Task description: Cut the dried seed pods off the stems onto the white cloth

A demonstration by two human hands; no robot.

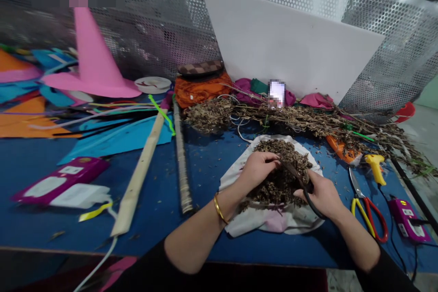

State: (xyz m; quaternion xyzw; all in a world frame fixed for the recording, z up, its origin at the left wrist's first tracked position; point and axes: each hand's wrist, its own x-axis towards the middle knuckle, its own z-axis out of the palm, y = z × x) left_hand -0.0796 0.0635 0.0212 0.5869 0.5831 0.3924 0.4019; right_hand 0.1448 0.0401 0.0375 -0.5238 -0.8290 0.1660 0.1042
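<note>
My right hand [323, 194] is closed round dark-handled scissors [292, 171], whose blades point up and left over a heap of dried plant bits [278, 191]. Close to the blade tips, my left hand [262, 171] pinches some dried plant material, mostly hidden by the fingers. A yellow bangle circles the left wrist. The brown, crumbly heap lies on a white cloth [236, 178] spread on the blue table [157, 219].
Behind the cloth stretch long dried stalks [308, 118] and a lit phone [276, 93]. Red-and-yellow-handled scissors [371, 216] and a yellow glue gun [375, 168] lie right. Leftward are a wooden stick [142, 173], a wrapped rod [182, 164] and a pink cone hat [92, 64].
</note>
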